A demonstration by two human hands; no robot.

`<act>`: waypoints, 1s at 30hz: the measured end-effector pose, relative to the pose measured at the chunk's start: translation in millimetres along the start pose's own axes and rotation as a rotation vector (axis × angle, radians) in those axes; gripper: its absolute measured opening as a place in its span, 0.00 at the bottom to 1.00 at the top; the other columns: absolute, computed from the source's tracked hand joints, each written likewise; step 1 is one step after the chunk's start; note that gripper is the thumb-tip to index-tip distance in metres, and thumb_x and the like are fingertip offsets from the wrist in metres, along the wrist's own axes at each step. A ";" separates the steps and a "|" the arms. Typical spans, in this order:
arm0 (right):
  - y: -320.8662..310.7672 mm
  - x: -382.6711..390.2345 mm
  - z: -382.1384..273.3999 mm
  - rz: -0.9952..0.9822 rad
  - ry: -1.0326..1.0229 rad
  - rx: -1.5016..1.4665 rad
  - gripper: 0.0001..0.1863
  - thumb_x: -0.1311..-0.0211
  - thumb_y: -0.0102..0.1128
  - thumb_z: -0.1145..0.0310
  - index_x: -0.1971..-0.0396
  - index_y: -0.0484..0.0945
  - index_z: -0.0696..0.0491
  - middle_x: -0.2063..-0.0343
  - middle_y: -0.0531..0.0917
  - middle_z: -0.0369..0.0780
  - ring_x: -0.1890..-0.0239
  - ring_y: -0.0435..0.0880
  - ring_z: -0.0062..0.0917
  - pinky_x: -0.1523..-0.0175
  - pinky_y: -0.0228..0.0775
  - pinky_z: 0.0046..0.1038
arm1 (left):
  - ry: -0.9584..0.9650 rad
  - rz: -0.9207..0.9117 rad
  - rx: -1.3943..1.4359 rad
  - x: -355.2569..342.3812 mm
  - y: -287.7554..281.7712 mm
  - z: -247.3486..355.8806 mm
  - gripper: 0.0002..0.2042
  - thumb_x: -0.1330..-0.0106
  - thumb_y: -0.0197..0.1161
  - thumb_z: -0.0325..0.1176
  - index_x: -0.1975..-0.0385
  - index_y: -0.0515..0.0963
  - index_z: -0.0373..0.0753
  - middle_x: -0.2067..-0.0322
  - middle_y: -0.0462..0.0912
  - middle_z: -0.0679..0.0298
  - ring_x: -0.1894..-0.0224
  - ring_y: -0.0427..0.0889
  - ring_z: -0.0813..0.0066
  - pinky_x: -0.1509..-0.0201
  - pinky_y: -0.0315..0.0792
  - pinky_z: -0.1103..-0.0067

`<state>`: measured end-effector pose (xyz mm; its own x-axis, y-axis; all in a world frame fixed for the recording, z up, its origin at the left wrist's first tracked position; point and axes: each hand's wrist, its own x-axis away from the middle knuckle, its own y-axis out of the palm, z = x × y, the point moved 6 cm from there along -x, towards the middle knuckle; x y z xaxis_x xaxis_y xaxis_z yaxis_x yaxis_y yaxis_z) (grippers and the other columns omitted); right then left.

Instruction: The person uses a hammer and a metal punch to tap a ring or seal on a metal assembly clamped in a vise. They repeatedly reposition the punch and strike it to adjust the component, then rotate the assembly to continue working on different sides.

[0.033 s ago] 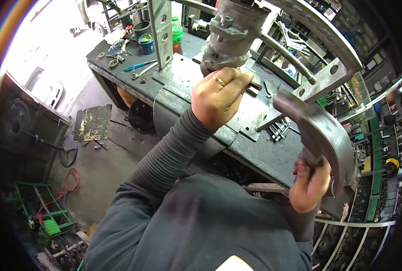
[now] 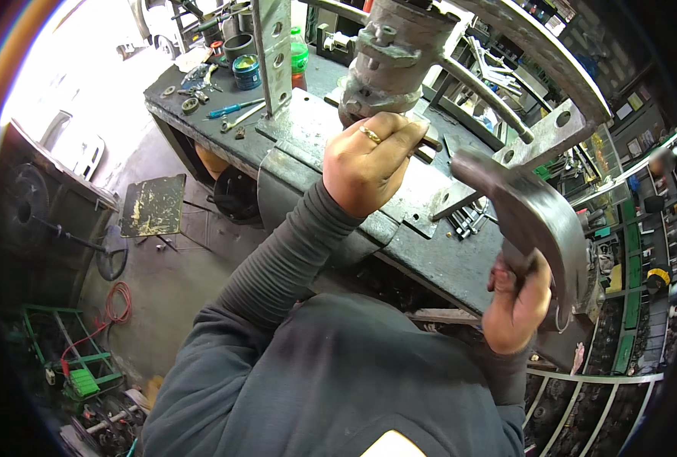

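My left hand [image 2: 369, 164], a ring on one finger, is closed around a short metal bar [image 2: 428, 146] whose blunt end sticks out to the right. It rests against the lower end of a worn grey metal cylinder [image 2: 388, 65] with bolted clamps, standing within a steel press frame [image 2: 274, 57]. To the right, my right hand [image 2: 517, 301] grips a large, curved dark metal piece [image 2: 540, 206]. The upper end of that piece is near the bar, with a gap between them. My left hand hides where the bar meets the cylinder.
The dark workbench [image 2: 445, 263] carries a blue screwdriver [image 2: 232, 109], a blue tub [image 2: 246, 72], a green-capped bottle [image 2: 298, 57] and several loose bolts [image 2: 469, 219]. On the floor at left are a small stained table [image 2: 153, 206] and a red hose [image 2: 118, 303]. Parts shelves [image 2: 635, 282] line the right.
My right hand and the curved metal piece have shifted slightly left, bringing its upper end closer to the bar. My left hand keeps its place on the bar.
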<state>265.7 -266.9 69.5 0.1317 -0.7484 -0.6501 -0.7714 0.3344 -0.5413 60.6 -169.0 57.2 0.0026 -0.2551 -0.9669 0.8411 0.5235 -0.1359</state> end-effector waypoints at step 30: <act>19.0 -17.7 3.5 0.190 0.121 -0.096 0.14 0.33 0.49 0.66 0.55 0.67 0.60 0.72 0.73 0.38 0.80 0.68 0.16 0.80 0.61 0.18 | -0.059 0.078 0.045 4.6 2.2 -10.9 0.16 0.56 0.63 0.16 0.64 0.79 0.34 0.70 0.78 0.59 0.70 0.79 0.65 0.67 0.75 0.77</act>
<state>250.9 -245.3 68.9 -0.0923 -0.7425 -0.6635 -0.8314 0.4241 -0.3589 56.5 -160.1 50.1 0.0997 -0.2634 -0.9595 0.8608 0.5065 -0.0496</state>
